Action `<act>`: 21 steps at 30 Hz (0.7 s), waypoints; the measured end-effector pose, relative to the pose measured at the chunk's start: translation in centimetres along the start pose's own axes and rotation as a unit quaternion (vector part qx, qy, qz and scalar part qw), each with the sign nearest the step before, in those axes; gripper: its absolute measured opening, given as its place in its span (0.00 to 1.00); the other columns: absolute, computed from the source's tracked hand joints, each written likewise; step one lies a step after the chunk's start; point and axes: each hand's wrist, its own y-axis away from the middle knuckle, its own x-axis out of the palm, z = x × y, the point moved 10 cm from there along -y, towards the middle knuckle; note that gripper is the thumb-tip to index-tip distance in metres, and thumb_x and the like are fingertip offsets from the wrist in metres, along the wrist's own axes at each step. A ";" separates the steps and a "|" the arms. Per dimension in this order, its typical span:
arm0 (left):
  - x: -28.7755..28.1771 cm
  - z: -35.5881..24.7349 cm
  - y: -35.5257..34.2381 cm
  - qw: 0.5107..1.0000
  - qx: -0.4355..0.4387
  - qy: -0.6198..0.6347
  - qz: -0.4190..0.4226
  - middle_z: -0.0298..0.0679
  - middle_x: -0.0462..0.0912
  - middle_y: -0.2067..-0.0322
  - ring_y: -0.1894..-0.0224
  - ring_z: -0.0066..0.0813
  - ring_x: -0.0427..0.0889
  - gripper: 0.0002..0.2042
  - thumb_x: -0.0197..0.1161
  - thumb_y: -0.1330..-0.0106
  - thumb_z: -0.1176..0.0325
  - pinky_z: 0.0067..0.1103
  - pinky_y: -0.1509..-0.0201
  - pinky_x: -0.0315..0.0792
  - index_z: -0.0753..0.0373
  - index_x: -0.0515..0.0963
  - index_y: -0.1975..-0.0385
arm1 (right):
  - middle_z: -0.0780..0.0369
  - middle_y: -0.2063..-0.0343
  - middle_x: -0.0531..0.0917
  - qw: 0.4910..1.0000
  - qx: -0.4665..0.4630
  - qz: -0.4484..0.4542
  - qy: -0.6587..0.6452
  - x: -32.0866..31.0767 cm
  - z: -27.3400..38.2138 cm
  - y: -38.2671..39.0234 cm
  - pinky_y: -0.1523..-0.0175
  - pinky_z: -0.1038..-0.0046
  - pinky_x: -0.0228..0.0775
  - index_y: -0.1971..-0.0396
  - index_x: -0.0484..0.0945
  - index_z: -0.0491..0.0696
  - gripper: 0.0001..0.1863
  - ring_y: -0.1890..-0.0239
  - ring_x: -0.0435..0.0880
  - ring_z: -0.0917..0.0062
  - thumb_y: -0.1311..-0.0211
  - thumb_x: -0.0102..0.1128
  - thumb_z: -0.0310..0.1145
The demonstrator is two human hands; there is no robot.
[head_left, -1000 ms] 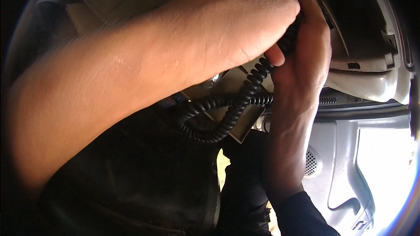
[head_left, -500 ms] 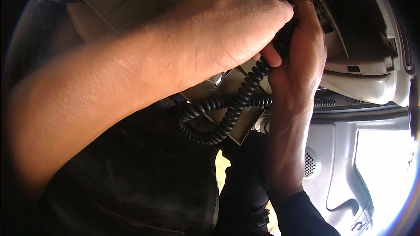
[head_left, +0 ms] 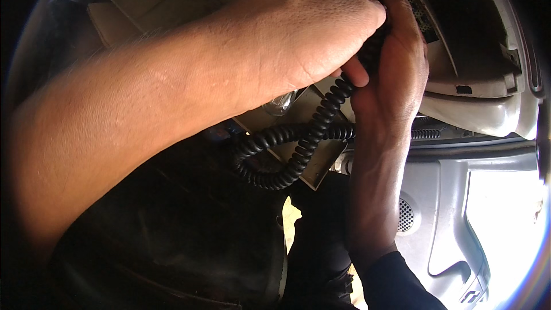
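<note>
A black coiled cable (head_left: 307, 143) loops below my hands and rises between them, its upper end hidden by my fingers. My left hand (head_left: 321, 28) reaches across from the left at the top, fingers curled and pinched together. What its fingertips grip is out of sight, and one lower finger presses beside the coil. From the lower right comes my right hand (head_left: 402, 69), cupped round the upper part of the cable, its thumb raised close to the left fingertips.
A grey door panel (head_left: 442, 195) with a round perforated grille (head_left: 405, 215) stands at the right, beside bright light. Pale plastic trim (head_left: 476, 112) lies right of my hands. Something clear and shiny (head_left: 281, 104) shows under my left wrist. A large dark surface (head_left: 189, 229) fills the lower left.
My left forearm has shifted very slightly. Both hands keep their hold, and the cable hangs nearly the same.
</note>
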 end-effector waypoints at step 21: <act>-0.1 -0.7 -0.1 0.974 0.161 -0.106 -0.120 0.39 0.83 0.68 0.68 0.19 0.85 0.18 0.50 0.22 0.63 0.15 0.68 0.78 0.70 0.78 0.45 | 0.62 0.61 0.85 0.981 -0.074 0.173 0.040 -0.4 0.0 -1.0 0.68 0.80 0.77 0.48 0.81 0.43 0.17 0.67 0.84 0.82 0.22 0.54 0.40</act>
